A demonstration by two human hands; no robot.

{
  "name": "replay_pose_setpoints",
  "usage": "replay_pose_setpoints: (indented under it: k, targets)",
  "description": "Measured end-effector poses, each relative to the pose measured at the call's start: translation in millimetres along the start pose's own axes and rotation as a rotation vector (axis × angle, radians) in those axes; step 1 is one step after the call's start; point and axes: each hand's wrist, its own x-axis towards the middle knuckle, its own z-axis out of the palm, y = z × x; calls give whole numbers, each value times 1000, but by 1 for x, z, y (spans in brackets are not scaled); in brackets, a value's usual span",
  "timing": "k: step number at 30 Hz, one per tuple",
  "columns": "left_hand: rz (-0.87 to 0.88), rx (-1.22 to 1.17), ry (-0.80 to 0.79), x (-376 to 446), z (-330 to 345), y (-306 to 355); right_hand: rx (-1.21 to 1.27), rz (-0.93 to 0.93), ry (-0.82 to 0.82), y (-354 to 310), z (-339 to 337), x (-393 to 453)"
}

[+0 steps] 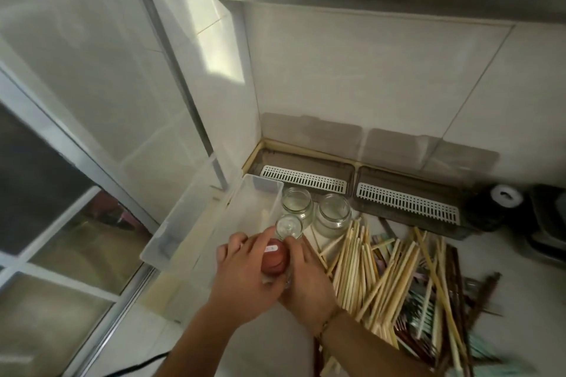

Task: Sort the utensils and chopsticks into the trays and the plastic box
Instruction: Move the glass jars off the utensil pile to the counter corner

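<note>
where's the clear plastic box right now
In the head view the clear plastic box sits left of centre on the counter, beside the glass jars and just beyond the hands.

I see a loose heap of pale wooden chopsticks fanned across the white counter, with darker brown sticks and mint-green-handled utensils mixed in at its right side. Behind it, two smoky translucent trays stand side by side against the tiled wall, the left tray and the right tray, each showing a white slotted drain insert. A clear rectangular plastic box lies left of the heap.
</note>
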Motion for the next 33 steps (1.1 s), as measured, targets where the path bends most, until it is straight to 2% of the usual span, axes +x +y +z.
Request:
replay_pose_setpoints:
  k: [5, 11, 13, 16, 19, 23, 27, 30, 33]
  targets:
    - [-6, -42, -78, 3, 2, -12, 47, 37, 9, -1, 5, 4]
    - [15, -179, -44, 3, -2, -10, 149, -5, 1, 4, -5, -3]
    - [48, -300, 23, 0, -7, -4, 209, -15, 9, 3, -17, -10]
    - [134, -661, 45, -5, -10, 11, 281, -30, 87, 3, -46, -24]
    - [245, -799, -69, -6, 1, 41, 310, -9, 239, 11, -84, -48]
    - [333, -806, -185, 0, 31, 98, 301, 75, 408, 34, -135, -88]
    - [436, -825, -417, 7, 66, 156, 295, 207, 540, 60, -174, -137]
    - [524, -821, -453, 3, 94, 209, 258, 305, 663, 81, -195, -181]
    - [556, -821, -566, -6, 118, 263, 240, 418, 762, 102, -209, -222]
